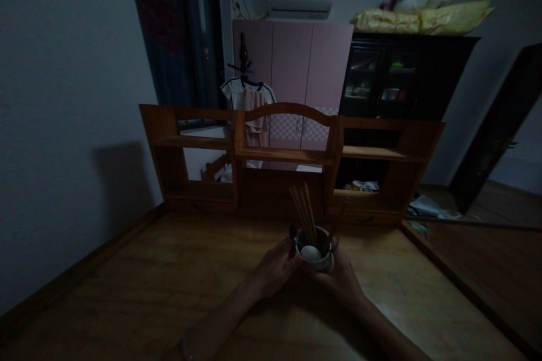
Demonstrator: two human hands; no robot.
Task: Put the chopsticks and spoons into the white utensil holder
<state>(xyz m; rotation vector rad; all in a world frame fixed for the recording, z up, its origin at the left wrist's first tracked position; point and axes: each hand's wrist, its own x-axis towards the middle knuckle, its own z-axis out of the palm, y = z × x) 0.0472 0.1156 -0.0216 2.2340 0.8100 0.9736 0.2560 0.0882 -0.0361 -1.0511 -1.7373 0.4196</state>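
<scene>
Both of my hands are around a utensil cup (314, 264) over the wooden desk (169, 293). My left hand (277, 267) grips its left side, and my right hand (339, 279) wraps its lower right side. Several wooden chopsticks (305, 211) stand in the cup, leaning left. Inside at the front is a white rounded piece, perhaps a spoon (311, 253). A dark spoon-like shape (293, 232) shows at the left rim, and a thin dark handle (342, 213) rises at the right. Whether the cup's base touches the desk is hidden.
A wooden shelf unit (285, 155) runs along the desk's far edge. A wall (63, 124) borders the left side. Beyond stand a pink wardrobe (292, 67), a clothes stand with garments (249, 96) and a dark cabinet (440, 79). The room is dim.
</scene>
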